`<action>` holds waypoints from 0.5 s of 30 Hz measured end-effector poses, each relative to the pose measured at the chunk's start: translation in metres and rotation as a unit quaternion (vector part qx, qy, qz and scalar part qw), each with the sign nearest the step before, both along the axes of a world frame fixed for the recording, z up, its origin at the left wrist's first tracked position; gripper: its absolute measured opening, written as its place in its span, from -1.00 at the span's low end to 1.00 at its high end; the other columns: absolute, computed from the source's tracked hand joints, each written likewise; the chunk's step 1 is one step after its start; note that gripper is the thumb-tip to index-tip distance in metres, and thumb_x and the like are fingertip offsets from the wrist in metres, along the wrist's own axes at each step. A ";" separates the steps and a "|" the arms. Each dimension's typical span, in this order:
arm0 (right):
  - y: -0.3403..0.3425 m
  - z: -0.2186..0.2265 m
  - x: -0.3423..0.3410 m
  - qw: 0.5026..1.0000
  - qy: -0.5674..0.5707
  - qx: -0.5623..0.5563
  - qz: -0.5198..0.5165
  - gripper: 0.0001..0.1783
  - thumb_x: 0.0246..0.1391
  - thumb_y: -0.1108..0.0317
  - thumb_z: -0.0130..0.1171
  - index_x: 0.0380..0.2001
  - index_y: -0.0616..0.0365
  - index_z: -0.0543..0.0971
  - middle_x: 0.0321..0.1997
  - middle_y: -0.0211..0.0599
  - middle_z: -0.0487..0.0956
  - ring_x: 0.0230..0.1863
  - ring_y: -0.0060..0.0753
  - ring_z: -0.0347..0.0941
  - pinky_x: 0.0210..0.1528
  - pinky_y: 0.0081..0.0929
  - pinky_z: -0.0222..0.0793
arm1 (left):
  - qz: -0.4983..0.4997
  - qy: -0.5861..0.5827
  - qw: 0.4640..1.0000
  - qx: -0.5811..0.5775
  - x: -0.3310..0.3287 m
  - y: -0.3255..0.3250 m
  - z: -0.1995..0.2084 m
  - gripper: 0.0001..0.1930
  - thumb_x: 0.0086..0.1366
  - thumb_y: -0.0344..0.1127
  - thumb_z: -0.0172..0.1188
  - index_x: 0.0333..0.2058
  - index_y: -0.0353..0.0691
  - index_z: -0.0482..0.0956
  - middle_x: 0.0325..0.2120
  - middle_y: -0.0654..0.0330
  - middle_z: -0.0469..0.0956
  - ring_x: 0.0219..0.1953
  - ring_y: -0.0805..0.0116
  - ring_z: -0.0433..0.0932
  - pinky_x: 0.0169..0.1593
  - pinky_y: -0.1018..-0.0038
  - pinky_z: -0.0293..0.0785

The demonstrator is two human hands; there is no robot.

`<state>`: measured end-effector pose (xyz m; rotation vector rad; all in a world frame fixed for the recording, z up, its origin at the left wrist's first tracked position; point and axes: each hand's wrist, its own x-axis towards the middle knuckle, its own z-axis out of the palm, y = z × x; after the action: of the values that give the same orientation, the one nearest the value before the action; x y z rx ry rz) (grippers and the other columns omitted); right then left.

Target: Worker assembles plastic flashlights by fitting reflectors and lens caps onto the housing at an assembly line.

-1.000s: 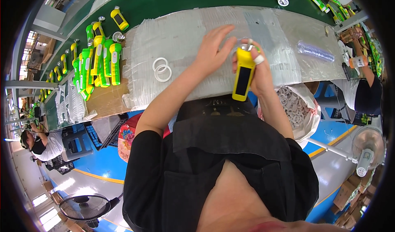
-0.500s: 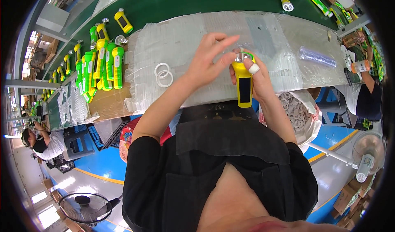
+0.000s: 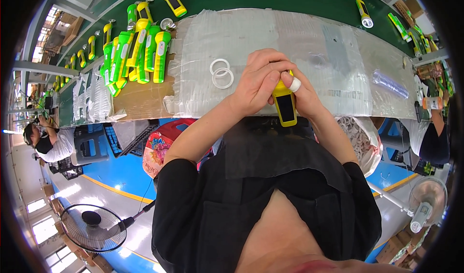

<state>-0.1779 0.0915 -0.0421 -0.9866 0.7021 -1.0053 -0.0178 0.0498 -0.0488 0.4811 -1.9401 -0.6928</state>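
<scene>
A yellow flashlight [image 3: 286, 109] with a dark panel on its body is held upright in front of me, over the near edge of the table. My right hand [image 3: 305, 95] is closed around its right side, a white wrap on the thumb. Over the lamp end lies my left hand [image 3: 261, 81], its fingers curled round and the thumb pressed against it. Both hands cover the lamp end, so it is hidden. Two white rings, the upper ring [image 3: 215, 63] and the lower ring [image 3: 223, 85], overlap on the plastic-covered tabletop [image 3: 251, 31] left of my hands.
Green and yellow flashlights [image 3: 140, 45] lie piled at the left. A lone flashlight [image 3: 365, 14] sits on the green surface at far right. A clear plastic roll [image 3: 389, 84] lies at right. Below the table edge hangs a white bag of rings [image 3: 360, 140]. Fans [image 3: 92, 227] stand behind.
My left hand has come down from beside the flashlight and closed over its lamp end. The view has shifted, so the table things appear further right.
</scene>
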 end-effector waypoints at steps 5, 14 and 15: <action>-0.017 0.006 0.014 0.997 0.002 -0.068 -0.043 -0.58 0.25 0.12 -0.01 0.04 0.16 0.33 -0.30 -0.25 0.48 -0.40 -0.44 0.46 -0.31 -0.49 0.39 | 0.099 0.003 0.994 -0.042 0.016 -0.002 0.001 -0.63 0.27 -0.25 0.06 0.02 -0.26 0.47 0.06 0.03 0.38 0.04 0.08 0.38 0.13 0.25 0.23; -0.076 -0.007 0.006 0.966 0.063 -0.207 -0.139 -0.54 0.20 0.08 0.04 0.04 0.13 0.33 -0.41 -0.23 0.47 -0.43 -0.47 0.39 -0.34 -0.51 0.33 | 0.237 -0.346 0.906 -0.061 0.097 0.007 -0.022 -0.47 0.00 -0.17 0.40 0.00 -0.07 0.52 -0.22 0.14 0.46 -0.26 0.27 0.50 -0.29 0.44 0.49; -0.076 -0.009 0.005 0.967 0.053 -0.204 -0.143 -0.55 0.21 0.09 0.04 0.04 0.13 0.33 -0.41 -0.25 0.47 -0.42 -0.48 0.39 -0.33 -0.52 0.33 | 0.236 -0.345 0.906 -0.065 0.093 0.003 -0.016 -0.47 0.00 -0.17 0.40 0.00 -0.07 0.52 -0.22 0.14 0.46 -0.26 0.27 0.50 -0.29 0.44 0.49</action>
<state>-0.1727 0.0153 -0.0512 -1.3296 0.7551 -1.3943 0.0754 0.0530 -0.0648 1.1828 -2.3573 -0.0608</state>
